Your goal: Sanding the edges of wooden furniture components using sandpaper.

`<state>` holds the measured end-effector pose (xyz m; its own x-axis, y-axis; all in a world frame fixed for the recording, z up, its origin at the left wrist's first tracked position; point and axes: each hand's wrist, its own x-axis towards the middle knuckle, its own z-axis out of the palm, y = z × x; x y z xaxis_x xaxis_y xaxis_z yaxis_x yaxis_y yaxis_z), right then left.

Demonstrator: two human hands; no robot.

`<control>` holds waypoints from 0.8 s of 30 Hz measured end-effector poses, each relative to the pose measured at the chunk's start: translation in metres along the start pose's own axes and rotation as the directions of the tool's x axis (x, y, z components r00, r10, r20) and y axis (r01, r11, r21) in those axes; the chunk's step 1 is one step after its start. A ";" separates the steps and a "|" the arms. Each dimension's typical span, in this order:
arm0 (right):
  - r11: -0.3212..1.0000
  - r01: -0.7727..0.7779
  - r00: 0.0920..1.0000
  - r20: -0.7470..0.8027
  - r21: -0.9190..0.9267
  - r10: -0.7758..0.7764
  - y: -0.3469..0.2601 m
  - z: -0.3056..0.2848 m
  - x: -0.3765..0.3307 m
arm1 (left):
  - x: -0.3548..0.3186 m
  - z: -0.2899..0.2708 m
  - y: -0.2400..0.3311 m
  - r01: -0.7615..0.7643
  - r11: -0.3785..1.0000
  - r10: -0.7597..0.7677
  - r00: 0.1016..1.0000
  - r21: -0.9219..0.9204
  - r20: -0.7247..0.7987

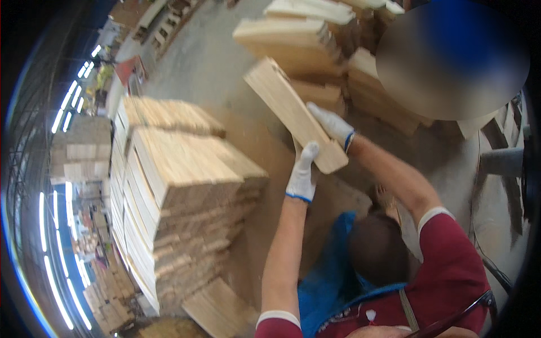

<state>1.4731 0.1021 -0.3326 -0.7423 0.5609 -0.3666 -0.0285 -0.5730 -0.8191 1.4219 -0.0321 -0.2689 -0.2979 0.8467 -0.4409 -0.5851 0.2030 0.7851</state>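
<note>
Both my hands wear white gloves with blue cuffs and hold a pale wooden board (296, 115) up at a slant in front of me. The board has a rounded near corner. Its near end lies in my left hand (304, 170), with the thumb on the top face. Along the board's right edge my right hand (333, 125) is closed, its fingers partly hidden. A narrow strip of wood shows under the board beside my left hand; whether it is a separate piece I cannot tell.
To the left stands a tall stack of boards (186, 163), with a loose board (220, 307) low beside it. More stacked boards (287, 48) are ahead, and others (375, 93) to the right. A grey pipe (501, 163) is at far right. A blurred oval hides the upper right.
</note>
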 end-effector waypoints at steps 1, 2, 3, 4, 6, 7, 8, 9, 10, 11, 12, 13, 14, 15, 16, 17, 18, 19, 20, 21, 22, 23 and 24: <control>0.999 -0.005 0.998 0.059 0.045 0.002 -0.029 0.021 -0.029 | -0.023 0.006 0.006 -0.064 0.997 0.064 0.998 0.035 -0.016; 0.999 0.039 0.995 0.089 -0.005 -0.038 -0.050 0.031 -0.048 | -0.042 0.017 0.012 -0.085 0.995 0.087 0.995 0.052 -0.039; 0.996 0.071 0.990 0.125 -0.050 -0.064 -0.057 0.041 -0.068 | -0.071 0.026 0.016 -0.097 0.993 0.102 0.992 0.067 -0.073; 0.998 0.034 0.991 0.130 -0.052 -0.027 -0.058 0.051 -0.084 | -0.100 0.033 0.022 -0.082 0.992 0.090 0.992 0.093 -0.085; 0.846 0.442 0.879 0.334 -0.300 -0.341 -0.060 0.070 -0.102 | -0.147 0.039 0.027 -0.173 0.981 0.181 0.979 0.092 -0.096; 0.852 0.435 0.876 0.356 -0.291 -0.326 -0.058 0.083 -0.119 | -0.172 0.039 0.024 -0.240 0.967 0.248 0.963 0.083 -0.104; 0.829 0.484 0.847 0.386 -0.280 -0.365 -0.055 0.101 -0.138 | -0.198 0.045 0.023 -0.259 0.962 0.270 0.952 0.089 -0.145; 0.813 0.519 0.822 0.414 -0.263 -0.390 -0.048 0.117 -0.160 | -0.227 0.056 0.018 -0.282 0.959 0.282 0.929 0.036 -0.241; 0.898 0.387 0.835 0.493 -0.209 -0.245 -0.046 0.127 -0.178 | -0.255 0.065 0.011 -0.313 0.950 0.291 0.895 -0.012 -0.337; 0.906 0.385 0.806 0.543 -0.177 -0.237 -0.040 0.147 -0.202 | -0.289 0.069 0.003 -0.340 0.940 0.318 0.865 0.013 -0.387; 0.888 0.423 0.756 0.610 -0.180 -0.236 -0.032 0.157 -0.220 | -0.308 0.065 -0.012 -0.297 0.955 0.255 0.818 0.001 -0.515; 0.869 0.462 0.702 0.673 -0.178 -0.235 -0.022 0.168 -0.238 | -0.328 0.062 -0.027 -0.258 0.966 0.188 0.753 -0.020 -0.631; 0.920 0.357 0.727 0.666 -0.160 -0.166 0.001 0.174 -0.254 | -0.349 0.060 -0.048 -0.284 0.956 0.171 0.736 -0.070 -0.655; 0.934 0.304 0.678 0.731 -0.187 -0.075 0.006 0.186 -0.278 | -0.374 0.065 -0.062 -0.319 0.941 0.155 0.711 -0.118 -0.686; 0.945 0.154 0.662 0.741 -0.288 0.117 0.006 0.188 -0.303 | -0.393 0.072 -0.074 -0.325 0.937 0.126 0.656 -0.128 -0.744; 0.955 0.092 0.646 0.746 -0.283 0.159 0.027 0.187 -0.318 | -0.408 0.085 -0.086 -0.318 0.936 0.084 0.614 -0.150 -0.784; 0.944 0.071 0.599 0.771 -0.322 0.217 0.041 0.193 -0.334 | -0.440 0.062 -0.132 -0.062 0.925 0.308 0.699 0.375 -0.645; 0.924 0.038 0.504 0.806 -0.380 0.311 0.053 0.198 -0.349 | -0.452 0.077 -0.137 -0.058 0.927 0.306 0.686 0.370 -0.660; 0.899 0.036 0.419 0.823 -0.437 0.383 0.067 0.201 -0.356 | -0.458 0.096 -0.135 -0.245 0.969 0.188 0.682 0.022 -0.707; 0.869 0.042 0.330 0.828 -0.493 0.454 0.071 0.206 -0.363 | -0.462 0.106 -0.134 -0.408 0.854 0.066 0.701 -0.323 -0.710; 0.793 -0.077 0.189 0.772 -0.605 0.607 0.074 0.208 -0.365 | -0.464 0.106 -0.139 -0.401 0.847 0.061 0.725 -0.348 -0.686; 0.786 -0.082 0.186 0.766 -0.612 0.616 0.079 0.206 -0.367 | -0.464 0.106 -0.146 -0.401 0.843 0.053 0.724 -0.357 -0.688; 0.800 -0.069 0.117 0.792 -0.595 0.599 0.087 0.205 -0.367 | -0.462 0.101 -0.152 -0.396 0.861 0.118 0.765 -0.318 -0.633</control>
<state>1.6056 -0.2763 -0.1783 -0.6343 -0.7508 -0.1843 0.4272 -0.1418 -0.8930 1.7248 -0.4044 -0.1409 -0.7745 0.3608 -0.5196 -0.6258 -0.3173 0.7125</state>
